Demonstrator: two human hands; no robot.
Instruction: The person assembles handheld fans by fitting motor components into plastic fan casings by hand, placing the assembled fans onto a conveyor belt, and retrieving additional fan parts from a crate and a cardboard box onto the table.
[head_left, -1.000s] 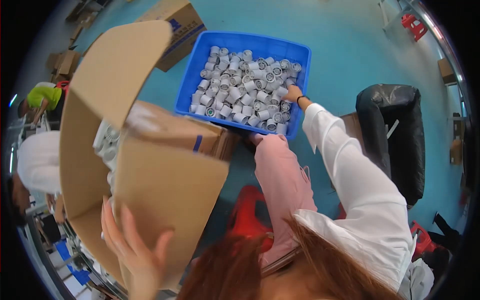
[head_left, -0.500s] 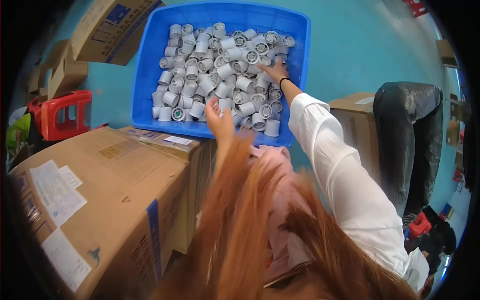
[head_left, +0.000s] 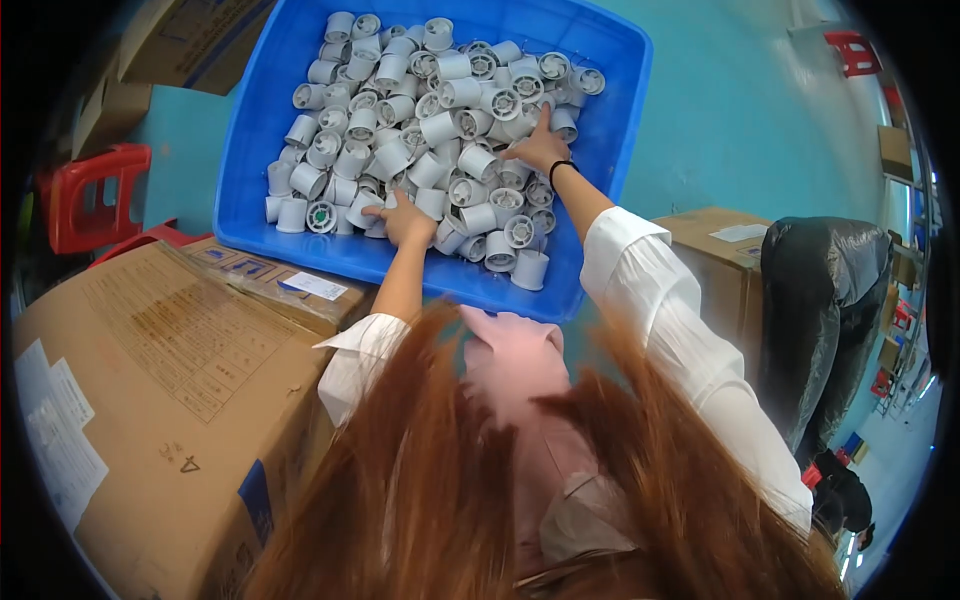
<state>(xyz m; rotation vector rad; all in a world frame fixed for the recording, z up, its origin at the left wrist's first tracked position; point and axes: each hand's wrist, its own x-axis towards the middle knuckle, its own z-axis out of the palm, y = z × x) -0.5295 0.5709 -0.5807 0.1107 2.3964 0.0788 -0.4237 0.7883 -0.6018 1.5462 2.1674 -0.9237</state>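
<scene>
A large blue plastic tub (head_left: 340, 254) holds a heap of small white plastic cups or cylinders (head_left: 391, 157), several showing spoked ends. My left hand (head_left: 408, 220) reaches over the front of the heap, fingers apart against the cylinders there. A cylinder with a green centre (head_left: 321, 217) lies left of that hand. Farther back, near the tub's right side, my right hand (head_left: 540, 148) rests on the heap with thumb and forefinger spread wide. No cylinder appears lifted in either hand, though the undersides of the fingers are hidden.
A big cardboard box (head_left: 150, 370) stands at the left, close to the tub. Red plastic stools (head_left: 95, 200) and another carton (head_left: 190, 45) are beyond it. To the right are a carton (head_left: 705, 250) and a black plastic-wrapped bundle (head_left: 825, 290). Long hair hangs below my arms.
My left hand has come down onto the front cylinders, turning its back upward. My right hand has shifted slightly away from the tub's right wall. The view has moved, enlarging the tub.
</scene>
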